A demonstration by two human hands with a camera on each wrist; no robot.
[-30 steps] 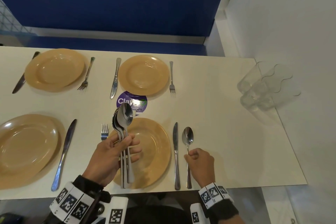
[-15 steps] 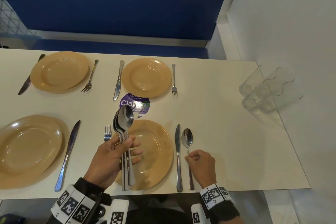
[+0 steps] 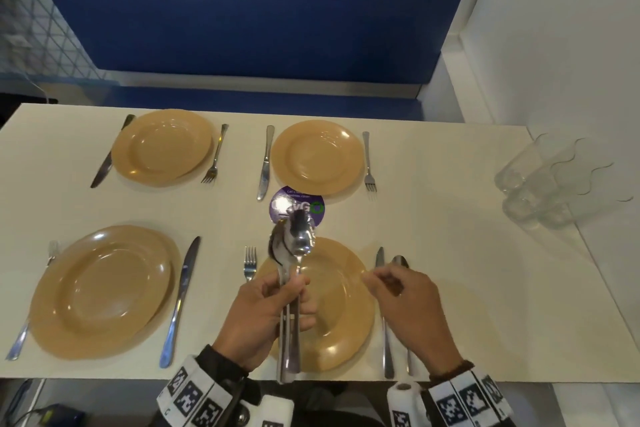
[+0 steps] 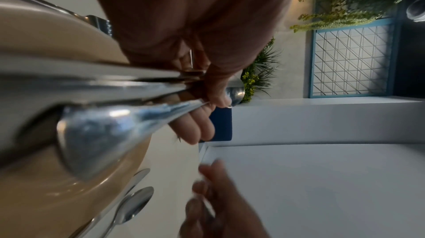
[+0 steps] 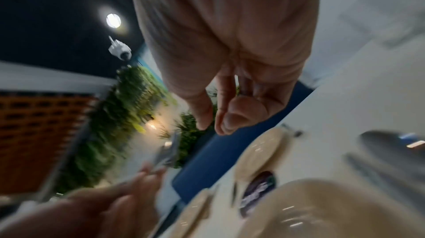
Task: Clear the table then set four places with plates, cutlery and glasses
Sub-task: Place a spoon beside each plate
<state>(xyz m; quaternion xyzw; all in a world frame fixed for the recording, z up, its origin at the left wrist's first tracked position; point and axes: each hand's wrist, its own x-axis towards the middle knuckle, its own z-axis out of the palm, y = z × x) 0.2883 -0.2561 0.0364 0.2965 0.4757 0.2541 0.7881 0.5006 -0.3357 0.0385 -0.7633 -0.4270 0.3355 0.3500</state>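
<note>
While my left hand [image 3: 263,315] grips shiny steel spoons [image 3: 292,243] above the round tan plate [image 3: 343,305] at the counter's [image 3: 467,253] near edge, my right hand's [image 3: 412,302] fingers hang loosely curled, holding nothing

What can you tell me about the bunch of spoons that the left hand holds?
The bunch of spoons is shiny silver metal, at least two or three pieces stacked; the exact count is unclear. The left hand grips the handles, fingers curled round them. The bowls point up and away from the person, over the far rim of the near right plate; the handle ends reach back past the table edge. The bunch is lifted and touches only the hand.
</note>
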